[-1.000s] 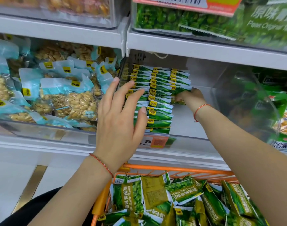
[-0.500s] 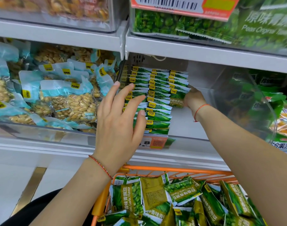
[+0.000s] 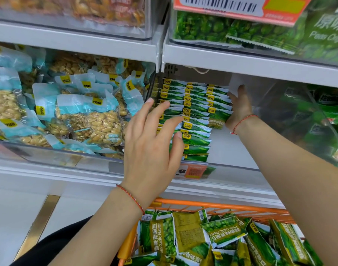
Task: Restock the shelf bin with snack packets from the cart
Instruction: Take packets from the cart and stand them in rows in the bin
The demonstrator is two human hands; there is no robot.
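Both your hands flank the packet rows (image 3: 191, 112) in the bin (image 3: 231, 150): left grip (image 3: 154, 143) spread, right grip (image 3: 238, 108) flat against them. Cart (image 3: 212, 203) stock lies below, nearer left.

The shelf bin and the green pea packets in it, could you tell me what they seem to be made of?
The shelf bin looks like clear, glossy rigid plastic: the price tag and packets show through its front wall. The green pea packets look like printed plastic or foil film with a slight sheen and crimped, serrated edges; which film, I cannot tell.
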